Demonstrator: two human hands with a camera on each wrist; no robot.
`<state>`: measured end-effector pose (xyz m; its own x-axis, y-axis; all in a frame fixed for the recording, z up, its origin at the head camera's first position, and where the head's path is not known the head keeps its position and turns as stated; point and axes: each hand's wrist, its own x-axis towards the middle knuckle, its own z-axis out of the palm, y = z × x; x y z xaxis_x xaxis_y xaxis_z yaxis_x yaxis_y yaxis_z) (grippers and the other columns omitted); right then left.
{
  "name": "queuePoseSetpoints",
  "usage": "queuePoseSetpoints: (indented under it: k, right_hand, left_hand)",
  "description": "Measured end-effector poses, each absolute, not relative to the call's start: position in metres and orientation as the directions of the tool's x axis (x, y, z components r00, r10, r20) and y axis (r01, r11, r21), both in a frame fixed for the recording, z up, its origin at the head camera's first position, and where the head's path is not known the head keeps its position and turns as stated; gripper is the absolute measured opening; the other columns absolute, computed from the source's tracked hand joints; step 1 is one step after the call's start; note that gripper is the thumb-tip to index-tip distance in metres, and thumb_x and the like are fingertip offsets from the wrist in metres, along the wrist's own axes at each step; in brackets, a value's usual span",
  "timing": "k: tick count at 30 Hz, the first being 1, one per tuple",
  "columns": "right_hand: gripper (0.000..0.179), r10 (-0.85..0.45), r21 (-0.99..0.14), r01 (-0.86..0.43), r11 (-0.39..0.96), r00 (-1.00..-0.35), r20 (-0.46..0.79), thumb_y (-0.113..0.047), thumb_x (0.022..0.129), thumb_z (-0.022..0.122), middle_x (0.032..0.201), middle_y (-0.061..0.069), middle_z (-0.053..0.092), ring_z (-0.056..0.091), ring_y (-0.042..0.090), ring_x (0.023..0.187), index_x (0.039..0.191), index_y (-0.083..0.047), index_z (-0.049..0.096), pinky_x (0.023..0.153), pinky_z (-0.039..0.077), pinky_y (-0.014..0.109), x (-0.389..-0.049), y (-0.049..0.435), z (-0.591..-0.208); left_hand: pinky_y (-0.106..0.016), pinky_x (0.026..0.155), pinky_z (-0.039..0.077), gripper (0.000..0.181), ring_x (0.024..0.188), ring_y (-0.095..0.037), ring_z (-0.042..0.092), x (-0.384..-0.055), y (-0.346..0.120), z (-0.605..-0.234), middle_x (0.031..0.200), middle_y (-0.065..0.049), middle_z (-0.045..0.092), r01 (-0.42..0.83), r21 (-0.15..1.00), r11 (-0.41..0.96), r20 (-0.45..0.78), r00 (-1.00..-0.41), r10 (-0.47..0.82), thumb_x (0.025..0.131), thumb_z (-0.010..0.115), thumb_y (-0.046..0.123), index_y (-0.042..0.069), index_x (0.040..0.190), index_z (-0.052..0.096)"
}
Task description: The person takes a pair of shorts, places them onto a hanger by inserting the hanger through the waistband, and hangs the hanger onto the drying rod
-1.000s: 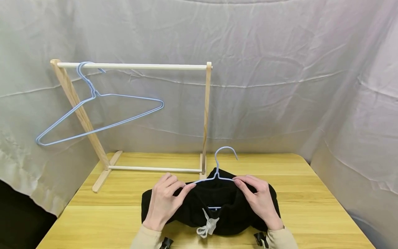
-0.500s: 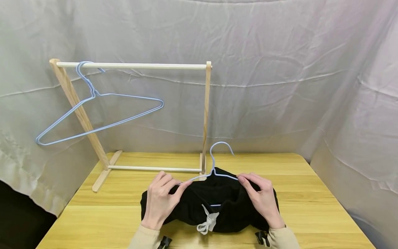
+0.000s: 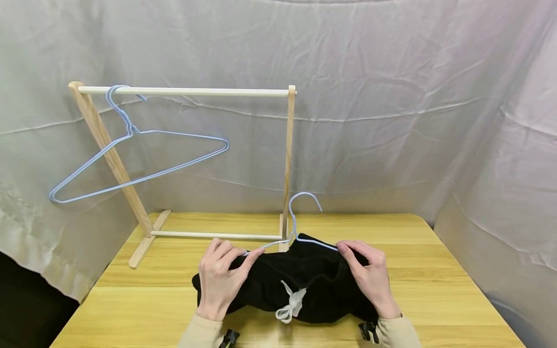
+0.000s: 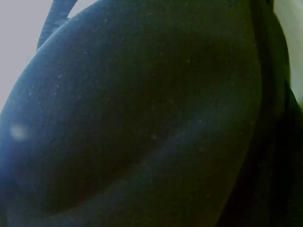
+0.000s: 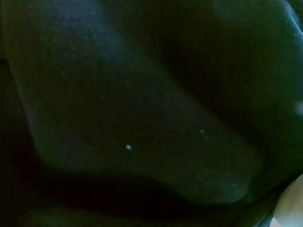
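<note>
Both my left hand [image 3: 221,275] and right hand [image 3: 370,276] pinch the hooked blue wire hanger [image 3: 316,242], maybe steadying the black cloth top [image 3: 328,292].

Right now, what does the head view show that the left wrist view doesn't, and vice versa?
Only the head view clearly shows the left hand and right hand pinching a pale blue wire hanger, a light grey cord tied in a bow, and a pale wooden rack bearing blue wire hangers.

Only the left wrist view shows tiny pale specks close up; a bluish strip at its top left is unclear.

Both share the black fabric garment.
</note>
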<state>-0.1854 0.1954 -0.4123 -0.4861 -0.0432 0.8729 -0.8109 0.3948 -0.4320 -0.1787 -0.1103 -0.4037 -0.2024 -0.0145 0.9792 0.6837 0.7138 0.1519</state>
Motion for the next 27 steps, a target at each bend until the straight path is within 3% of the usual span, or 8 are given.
queuePoseSetpoints:
  k: [27]
  right_hand:
    - [0.025, -0.001, -0.453, -0.799, 0.395, -0.494, 0.87, 0.019, 0.076, 0.073, 0.082, 0.01, 0.076, 0.069, -0.003, 0.088, 0.091, -0.001, 0.077, 0.083, 0.052, 0.012, -0.1867, 0.1973, -0.4131]
  left_hand:
    - [-0.026, 0.057, 0.039, 0.051, 0.063, -0.019, 0.049, -0.1809, -0.1146, -0.4052, 0.057, 0.003, 0.055, 0.629, 0.214, 0.747, 0.974, -0.197, -0.113, 0.083, 0.077, 0.054, 0.011, 0.057, 0.067]
